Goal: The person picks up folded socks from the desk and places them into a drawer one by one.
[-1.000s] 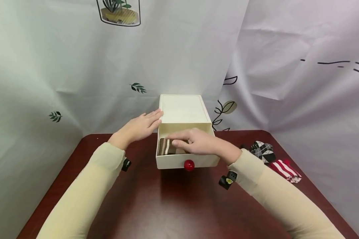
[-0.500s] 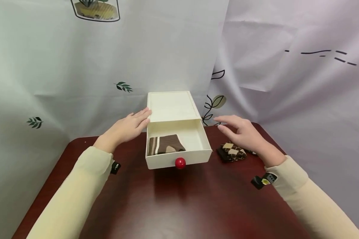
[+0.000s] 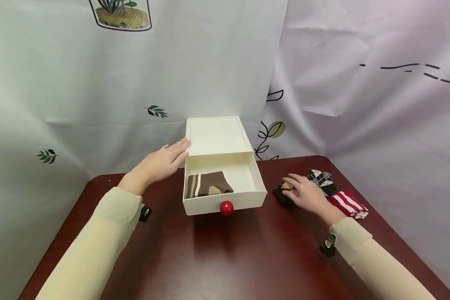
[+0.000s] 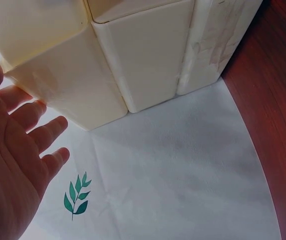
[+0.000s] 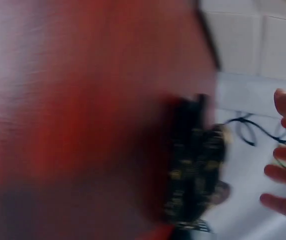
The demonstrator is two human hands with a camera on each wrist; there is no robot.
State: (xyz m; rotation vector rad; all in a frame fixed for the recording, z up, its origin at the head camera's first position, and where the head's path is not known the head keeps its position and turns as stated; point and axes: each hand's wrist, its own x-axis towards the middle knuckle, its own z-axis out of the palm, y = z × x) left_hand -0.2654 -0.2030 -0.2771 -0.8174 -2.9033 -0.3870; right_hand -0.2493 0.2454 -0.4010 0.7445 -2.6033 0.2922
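Note:
A cream drawer box (image 3: 218,135) stands at the back of the table, its drawer (image 3: 247,201) pulled out. Inside the drawer's left side lies a folded brown sock (image 3: 211,183) with pale stripes. My left hand (image 3: 155,166) rests its straight fingertips against the box's upper left edge; in the left wrist view the fingers (image 4: 48,134) are spread beside the box's side. To the right, my right hand (image 3: 309,196) is over a folded dark argyle sock (image 3: 282,196), partly covering it. The blurred right wrist view shows this hand's fingers loose, nothing gripped.
Behind the right hand lie a black-and-grey argyle sock (image 3: 325,182) and a red-and-white striped sock (image 3: 349,205), near the table's right edge. A red knob (image 3: 226,207) sticks out from the drawer front. Printed cloth (image 3: 225,62) hangs behind and along both sides.
My right hand has left the drawer, moved right and come down over the dark argyle sock. The brown sock stays in the drawer. My left hand keeps its place on the box.

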